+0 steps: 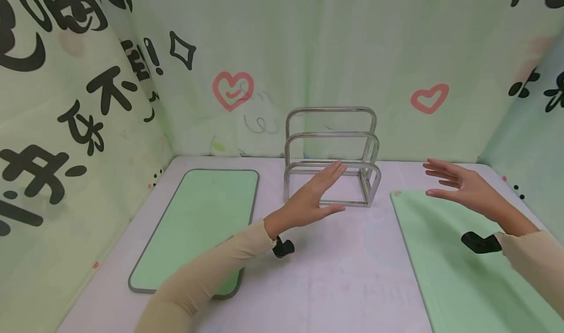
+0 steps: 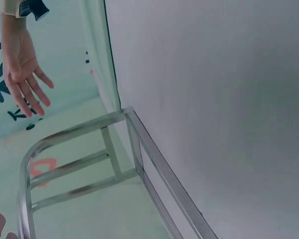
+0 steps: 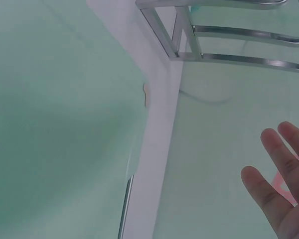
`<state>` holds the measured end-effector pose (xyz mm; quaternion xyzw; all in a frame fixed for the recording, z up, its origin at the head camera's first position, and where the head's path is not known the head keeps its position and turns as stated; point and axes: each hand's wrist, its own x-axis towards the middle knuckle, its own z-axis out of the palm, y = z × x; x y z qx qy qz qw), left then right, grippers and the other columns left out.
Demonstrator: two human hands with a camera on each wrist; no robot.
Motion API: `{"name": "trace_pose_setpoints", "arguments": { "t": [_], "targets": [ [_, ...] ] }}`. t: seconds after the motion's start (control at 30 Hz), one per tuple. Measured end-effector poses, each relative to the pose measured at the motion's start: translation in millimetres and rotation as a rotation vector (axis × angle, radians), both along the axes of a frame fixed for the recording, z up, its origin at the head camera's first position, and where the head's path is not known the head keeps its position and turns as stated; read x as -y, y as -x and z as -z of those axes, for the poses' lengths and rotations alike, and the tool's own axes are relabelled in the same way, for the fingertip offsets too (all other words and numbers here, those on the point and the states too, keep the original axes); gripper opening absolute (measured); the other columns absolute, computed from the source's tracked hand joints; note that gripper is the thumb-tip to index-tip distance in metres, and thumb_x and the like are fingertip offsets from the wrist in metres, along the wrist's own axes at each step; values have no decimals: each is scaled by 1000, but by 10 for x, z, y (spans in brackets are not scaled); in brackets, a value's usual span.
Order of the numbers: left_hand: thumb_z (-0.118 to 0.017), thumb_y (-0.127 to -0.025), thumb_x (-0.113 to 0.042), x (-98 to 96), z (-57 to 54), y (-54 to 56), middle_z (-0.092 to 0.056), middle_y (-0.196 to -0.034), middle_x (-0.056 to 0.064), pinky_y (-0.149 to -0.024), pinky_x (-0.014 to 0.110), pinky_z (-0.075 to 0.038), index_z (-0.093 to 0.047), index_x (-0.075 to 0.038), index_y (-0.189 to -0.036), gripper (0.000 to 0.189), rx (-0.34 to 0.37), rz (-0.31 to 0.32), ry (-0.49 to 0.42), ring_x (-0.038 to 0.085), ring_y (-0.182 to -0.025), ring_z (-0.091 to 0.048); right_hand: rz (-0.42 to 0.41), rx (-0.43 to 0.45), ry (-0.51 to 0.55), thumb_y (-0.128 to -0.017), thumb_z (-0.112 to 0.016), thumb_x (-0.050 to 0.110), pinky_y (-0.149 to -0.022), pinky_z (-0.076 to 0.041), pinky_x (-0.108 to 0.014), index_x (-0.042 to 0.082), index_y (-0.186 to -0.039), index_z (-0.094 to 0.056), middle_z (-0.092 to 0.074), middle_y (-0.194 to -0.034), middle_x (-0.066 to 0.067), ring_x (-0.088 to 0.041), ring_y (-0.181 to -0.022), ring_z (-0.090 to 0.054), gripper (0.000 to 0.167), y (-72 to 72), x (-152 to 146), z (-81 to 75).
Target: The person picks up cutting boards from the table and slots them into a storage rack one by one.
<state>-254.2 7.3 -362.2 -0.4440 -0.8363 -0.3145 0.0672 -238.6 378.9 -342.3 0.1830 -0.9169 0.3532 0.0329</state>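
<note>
Beige left sleeve (image 1: 194,281), nearest, passing across the near right part of the grey-rimmed green board (image 1: 200,220). Left hand (image 1: 308,201): fingers extended, thumb spread wide, nothing held; overlaps the front hoop of the metal rack (image 1: 330,134) in the head view, contact cannot be told. Right hand (image 1: 464,186): fingers spaced and slightly bent, thumb apart, nothing held; raised near the far end of the plain green board (image 1: 458,274). Metal rack: one, three upright rounded hoops, standing toward the back of the pale table (image 1: 343,264), between both boards, apart from each. Grey-rimmed green board: one, flat, left side. Plain green board: one, flat, right side, small tan mark at its far left corner. Backdrop (image 1: 361,44): pale green, black lettering, two red hearts.
</note>
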Motion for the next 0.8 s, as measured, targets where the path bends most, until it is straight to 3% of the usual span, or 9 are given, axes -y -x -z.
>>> {"name": "trace_pose_setpoints", "arguments": {
  "t": [0.13,0.33,0.37,0.47,0.53,0.57,0.7,0.77,0.8],
  "targets": [
    [-63,-90,-34,-150,23,-63,-16,-159,3,-117,31,-25,-19,-15,-151,78,24,2,51,15,-146,-16,37,-10,-36,-86,-69,14,-78,-34,6,10,-148,-29,-37,-119,43,33,-102,-36,74,-37,-129,20],
    [-61,-91,-38,-406,79,-151,-22,-157,2,-115,25,-28,-22,-15,-151,75,141,-2,106,12,-144,-23,94,20,-70,-87,-68,16,-75,-32,6,7,-148,-27,-34,-113,47,35,-98,-35,75,-76,-326,79],
    [-60,-91,-38,-452,94,-157,-24,-157,2,-114,23,-28,-23,-14,-150,74,162,0,106,11,-143,-25,99,29,-58,-87,-67,16,-89,-30,3,8,-149,-25,-35,-113,46,35,-97,-35,75,-85,-357,88],
    [-59,-91,-39,-580,145,-178,-27,-155,0,-113,20,-28,-25,-15,-150,72,215,1,104,9,-142,-29,134,50,-51,-89,-66,19,-90,-25,4,13,-150,-23,-34,-111,46,36,-96,-35,75,-107,-446,120],
    [-59,-91,-40,-658,178,-192,-30,-154,-3,-111,18,-30,-26,-17,-149,71,251,-2,103,7,-140,-31,134,60,-22,-90,-64,18,-114,-8,-13,13,-151,-21,-35,-109,47,37,-94,-35,74,-127,-506,141],
    [-59,-91,-41,-696,192,-198,-31,-154,-4,-111,17,-30,-27,-18,-149,70,262,-2,104,6,-139,-33,138,66,-12,-91,-63,19,-120,0,-27,13,-151,-20,-35,-107,48,37,-93,-34,74,-138,-533,149],
    [-58,-92,-42,-834,232,-241,-34,-152,-7,-108,16,-32,-27,-19,-149,69,327,-17,106,4,-137,-35,187,89,-49,-91,-63,23,-118,-17,-29,7,-151,-18,-33,-99,51,38,-87,-33,77,-173,-641,163],
    [-57,-92,-43,-898,246,-264,-35,-151,-7,-107,16,-34,-26,-21,-149,69,362,-21,106,3,-136,-36,221,103,-96,-90,-64,26,-89,-37,-8,3,-150,-16,-31,-98,51,38,-85,-31,80,-187,-694,162],
    [-57,-92,-44,-929,253,-279,-35,-151,-8,-107,15,-34,-25,-22,-150,69,387,-26,109,2,-136,-35,238,105,-123,-90,-65,28,-80,-41,-11,1,-150,-16,-30,-96,51,39,-84,-29,82,-194,-718,162]
  ]
}}
